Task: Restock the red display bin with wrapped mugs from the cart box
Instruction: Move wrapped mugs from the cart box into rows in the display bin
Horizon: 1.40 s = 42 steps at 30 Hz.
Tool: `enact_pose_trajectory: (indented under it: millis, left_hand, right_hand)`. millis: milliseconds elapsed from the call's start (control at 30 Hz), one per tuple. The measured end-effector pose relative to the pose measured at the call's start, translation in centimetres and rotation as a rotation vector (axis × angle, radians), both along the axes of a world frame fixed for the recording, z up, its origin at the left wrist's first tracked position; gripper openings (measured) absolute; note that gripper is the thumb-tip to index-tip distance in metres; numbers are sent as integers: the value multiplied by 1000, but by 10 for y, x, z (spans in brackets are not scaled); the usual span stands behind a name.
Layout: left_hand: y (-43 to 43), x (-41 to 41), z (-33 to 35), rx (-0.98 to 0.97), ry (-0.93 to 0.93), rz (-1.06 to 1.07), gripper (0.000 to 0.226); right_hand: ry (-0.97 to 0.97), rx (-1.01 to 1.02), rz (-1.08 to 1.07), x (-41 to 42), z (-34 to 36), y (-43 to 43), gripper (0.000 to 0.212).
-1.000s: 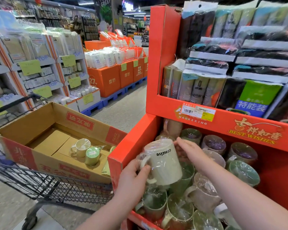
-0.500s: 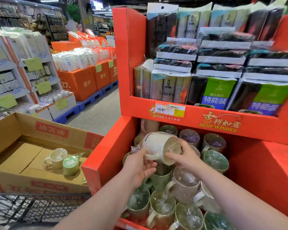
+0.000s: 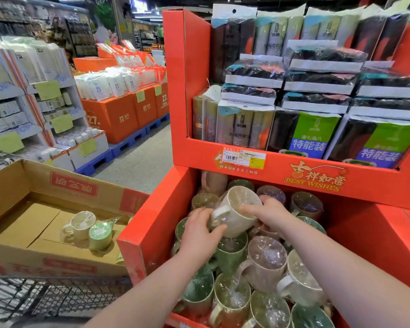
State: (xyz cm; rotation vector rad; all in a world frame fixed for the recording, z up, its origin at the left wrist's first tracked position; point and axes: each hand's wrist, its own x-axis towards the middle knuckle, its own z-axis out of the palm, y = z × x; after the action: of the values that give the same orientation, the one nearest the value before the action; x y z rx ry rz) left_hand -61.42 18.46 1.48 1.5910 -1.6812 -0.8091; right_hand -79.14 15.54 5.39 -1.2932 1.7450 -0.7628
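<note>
Mug held tilted over a crowded bin

The red display bin [image 3: 152,223] held heaped wrapped mugs [image 3: 265,261]. Above them the cream mug [image 3: 237,214] was gripped by the left hand [image 3: 199,235] and right hand [image 3: 268,214]. Released on that uneven heap, it might roll and chip.

Front mugs [image 3: 310,316] are cut off by the bottom edge.
</note>
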Motion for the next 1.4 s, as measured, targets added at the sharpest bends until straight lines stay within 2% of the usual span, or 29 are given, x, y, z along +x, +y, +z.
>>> enact_pose_trajectory:
  millis: [67,167,267,333,433,467,533,600,667,733,867,1067,1200,1400]
  left_hand:
    - [1,-1,2,12,66,58,17]
    - [-2,-2,5,2,138,138,20]
    - [-7,-4,7,1,137,142,20]
    - [-11,-6,3,26,132,112,24]
    - [-14,-5,-4,22,129,47,26]
    - [-16,-2,-6,9,78,35,35]
    - [-19,6,-12,-30,-203,24,57]
    - [-21,14,-19,-54,-544,-37,69]
    - [-22,17,-27,23,-704,-147,75]
    - [-22,16,-35,91,-777,-233,78]
    - [-25,16,-39,114,-836,-278,80]
    - [-24,15,-40,113,-869,-280,79]
    - [-24,16,-41,113,-867,-282,78]
    - [-24,15,-41,121,-858,-281,78]
  right_hand:
    - [-47,-29,4,1,0,0,54]
    - [-104,-60,87,3,-1,5,72]
    - [-25,-59,163,12,-6,11,89]
    - [4,-118,128,19,-15,9,99]
    - [29,-207,-9,20,-22,2,97]
    - [27,-220,-29,18,-22,-1,95]
    - [24,-234,-61,11,-22,-10,93]
    - [37,-236,-118,3,-22,-22,87]
    - [89,-223,-164,-1,-21,-35,81]
    - [98,-223,-163,-8,-24,-49,77]
    - [94,-186,-130,-15,-31,-69,72]
    - [-67,-8,-72,-17,-33,-94,50]
    - [-69,-152,-143,-23,-34,-102,55]
    - [109,-78,-101,-31,-43,-111,72]
